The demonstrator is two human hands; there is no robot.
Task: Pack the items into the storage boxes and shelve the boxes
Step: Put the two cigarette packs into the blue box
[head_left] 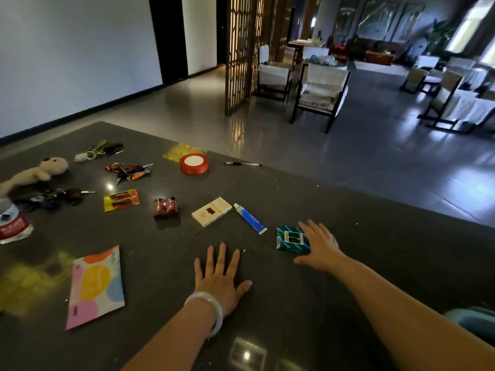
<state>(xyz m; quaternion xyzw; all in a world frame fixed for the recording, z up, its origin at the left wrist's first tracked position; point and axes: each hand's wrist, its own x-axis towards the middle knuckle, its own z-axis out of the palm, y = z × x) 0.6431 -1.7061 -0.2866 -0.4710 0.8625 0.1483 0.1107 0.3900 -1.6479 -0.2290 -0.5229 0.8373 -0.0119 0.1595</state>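
Only 1 view here, the head cam, looking down on a dark stone table (308, 303) with everything spread loose on top.

The left hand (218, 277) lies flat on the table with fingers straight and spread, holding nothing; there's a pale bangle (207, 311) on that wrist. The right hand (320, 245) is also flat with fingers extended, its palm side touching the right edge of a green striped packet (292, 239). It isn't curled around the packet, more resting against it.

Left of that packet, in a loose row: a blue and white tube (250, 218), a cream flat box (211, 211), and a pair of red batteries (165, 208). Further left there's a yellow and red blister pack (122, 200), a few key bunches (128, 171) and a plush toy (34, 172). Toward the far edge sit a red ribbon roll (194, 163) and a pen (242, 164). A pastel balloon-print envelope (95, 286) lies near the left arm.

No storage box or shelf shows anywhere in frame, so my read is packing hasn't started, or is just starting with the green packet. The next move probably calls for the right fingers to close on that packet and lift it, but a box has to be brought within reach first. It's flat and low, so sliding it or getting a thumb under an edge may be needed.
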